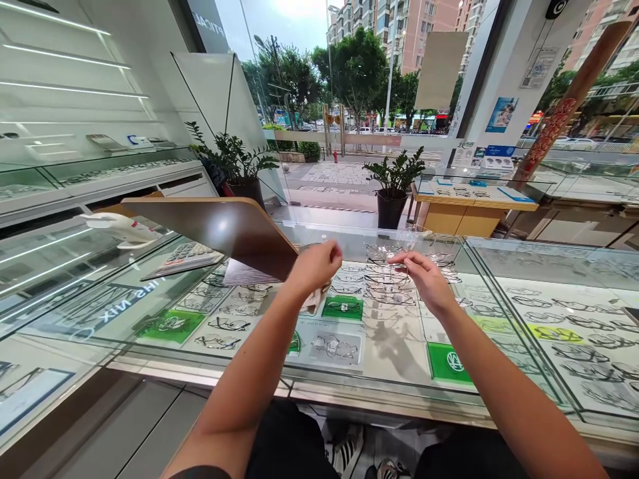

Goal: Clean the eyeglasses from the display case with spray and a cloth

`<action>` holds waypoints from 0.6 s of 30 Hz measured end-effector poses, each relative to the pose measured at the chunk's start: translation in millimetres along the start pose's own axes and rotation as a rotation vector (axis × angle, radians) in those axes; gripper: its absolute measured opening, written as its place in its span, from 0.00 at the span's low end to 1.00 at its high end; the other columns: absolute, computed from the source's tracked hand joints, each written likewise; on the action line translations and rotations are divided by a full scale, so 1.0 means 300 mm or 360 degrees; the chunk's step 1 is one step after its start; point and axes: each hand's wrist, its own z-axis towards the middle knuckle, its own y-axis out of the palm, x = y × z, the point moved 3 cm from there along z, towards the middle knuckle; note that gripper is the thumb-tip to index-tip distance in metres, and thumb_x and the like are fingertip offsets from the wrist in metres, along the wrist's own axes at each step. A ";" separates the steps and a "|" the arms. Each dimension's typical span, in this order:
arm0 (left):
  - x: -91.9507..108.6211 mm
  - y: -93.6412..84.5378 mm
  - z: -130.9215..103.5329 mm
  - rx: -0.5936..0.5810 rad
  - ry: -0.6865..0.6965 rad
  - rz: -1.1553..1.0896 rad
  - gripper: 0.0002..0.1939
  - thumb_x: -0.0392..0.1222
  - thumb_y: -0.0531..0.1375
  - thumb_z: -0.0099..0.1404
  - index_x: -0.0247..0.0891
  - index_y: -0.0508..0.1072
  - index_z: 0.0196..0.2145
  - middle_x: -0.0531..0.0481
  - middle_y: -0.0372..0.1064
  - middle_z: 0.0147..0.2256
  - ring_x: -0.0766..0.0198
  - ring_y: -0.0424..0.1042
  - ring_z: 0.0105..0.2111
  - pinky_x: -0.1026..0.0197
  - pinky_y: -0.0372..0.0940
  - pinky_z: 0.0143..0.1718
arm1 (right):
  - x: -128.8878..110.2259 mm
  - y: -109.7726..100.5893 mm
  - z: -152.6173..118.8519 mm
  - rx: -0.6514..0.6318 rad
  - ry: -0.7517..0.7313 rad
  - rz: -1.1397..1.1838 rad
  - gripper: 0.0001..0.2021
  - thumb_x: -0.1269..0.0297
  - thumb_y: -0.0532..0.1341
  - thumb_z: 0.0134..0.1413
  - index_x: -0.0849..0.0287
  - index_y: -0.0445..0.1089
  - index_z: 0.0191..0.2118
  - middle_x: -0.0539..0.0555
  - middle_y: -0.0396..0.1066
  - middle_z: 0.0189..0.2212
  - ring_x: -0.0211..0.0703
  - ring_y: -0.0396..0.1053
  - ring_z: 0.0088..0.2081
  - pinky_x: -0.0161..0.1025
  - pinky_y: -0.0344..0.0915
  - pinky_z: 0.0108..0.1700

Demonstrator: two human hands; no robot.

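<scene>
My right hand (424, 276) is closed in a pinch above the glass counter, on a pair of thin-rimmed eyeglasses (418, 233). Parts of the glasses are hard to make out against the clear glass behind. To its left, my left hand (319, 263) is closed with the fingers curled in. A crumpled light-brown cloth (313, 301) shows just below it; whether the hand grips it, I cannot tell. Under both hands, rows of eyeglass frames (389, 276) lie inside the glass display counter (394, 389).
A brown board (214, 226) stands tilted on the counter left of my left hand, near a calculator (184, 256) and a white device (120, 229). Potted plants (394, 179) stand beyond the counter, before the window. A wooden display table (464, 206) is at the right.
</scene>
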 end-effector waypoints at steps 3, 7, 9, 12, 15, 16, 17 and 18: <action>-0.095 0.045 0.007 -0.0428 -0.0175 0.0194 0.07 0.33 0.67 0.52 0.43 0.74 0.28 0.46 0.78 0.34 0.52 0.73 0.33 0.56 0.62 0.37 | -0.006 0.002 -0.004 0.0005 0.0020 0.0011 0.11 0.50 0.64 0.67 0.48 0.82 0.42 0.54 0.79 0.50 0.54 0.70 0.59 0.50 0.66 0.60; -0.186 0.106 0.031 -0.0532 -0.0315 0.0165 0.13 0.30 0.69 0.43 0.43 0.72 0.25 0.48 0.74 0.27 0.51 0.73 0.31 0.55 0.64 0.38 | -0.012 0.006 -0.007 0.0009 0.0019 -0.0015 0.12 0.49 0.64 0.67 0.47 0.81 0.42 0.54 0.79 0.49 0.54 0.70 0.58 0.51 0.67 0.60; -0.201 0.116 0.043 -0.0549 -0.0340 0.0123 0.12 0.32 0.69 0.44 0.43 0.71 0.24 0.48 0.72 0.25 0.50 0.73 0.30 0.54 0.64 0.38 | -0.014 0.008 -0.008 0.0008 0.0015 -0.0023 0.11 0.49 0.64 0.67 0.47 0.81 0.41 0.54 0.79 0.49 0.54 0.71 0.57 0.51 0.67 0.59; -0.188 0.104 0.058 -0.0578 -0.0293 0.0013 0.10 0.37 0.69 0.49 0.42 0.70 0.21 0.47 0.71 0.24 0.51 0.71 0.29 0.55 0.64 0.36 | -0.014 0.008 -0.007 0.0004 0.0021 -0.0021 0.11 0.50 0.64 0.67 0.47 0.82 0.41 0.54 0.79 0.49 0.54 0.71 0.57 0.51 0.67 0.59; -0.152 0.073 0.068 -0.0531 -0.0173 -0.0132 0.10 0.47 0.67 0.59 0.42 0.72 0.25 0.45 0.75 0.29 0.52 0.73 0.32 0.56 0.64 0.36 | -0.013 0.008 -0.006 -0.0003 0.0022 -0.0014 0.11 0.50 0.65 0.67 0.48 0.82 0.41 0.54 0.79 0.49 0.54 0.71 0.56 0.51 0.67 0.60; -0.138 0.062 0.070 -0.0490 -0.0131 -0.0227 0.12 0.51 0.65 0.62 0.42 0.73 0.27 0.45 0.76 0.31 0.52 0.73 0.34 0.57 0.65 0.36 | -0.012 0.008 -0.006 -0.0006 0.0014 -0.0012 0.11 0.50 0.64 0.67 0.47 0.82 0.42 0.54 0.79 0.49 0.54 0.71 0.55 0.51 0.67 0.59; -0.125 0.054 0.070 -0.0453 -0.0104 -0.0368 0.15 0.55 0.63 0.65 0.42 0.74 0.29 0.45 0.76 0.32 0.53 0.73 0.34 0.57 0.65 0.35 | -0.011 0.008 -0.006 -0.0010 0.0004 -0.0013 0.11 0.50 0.64 0.67 0.47 0.82 0.42 0.54 0.79 0.48 0.54 0.71 0.55 0.51 0.67 0.59; -0.114 0.049 0.069 -0.0428 -0.0097 -0.0552 0.18 0.59 0.61 0.67 0.41 0.74 0.30 0.45 0.76 0.32 0.54 0.74 0.34 0.58 0.66 0.34 | -0.010 0.008 -0.006 -0.0013 -0.0004 -0.0015 0.11 0.50 0.64 0.68 0.47 0.82 0.42 0.54 0.79 0.48 0.53 0.71 0.55 0.51 0.66 0.59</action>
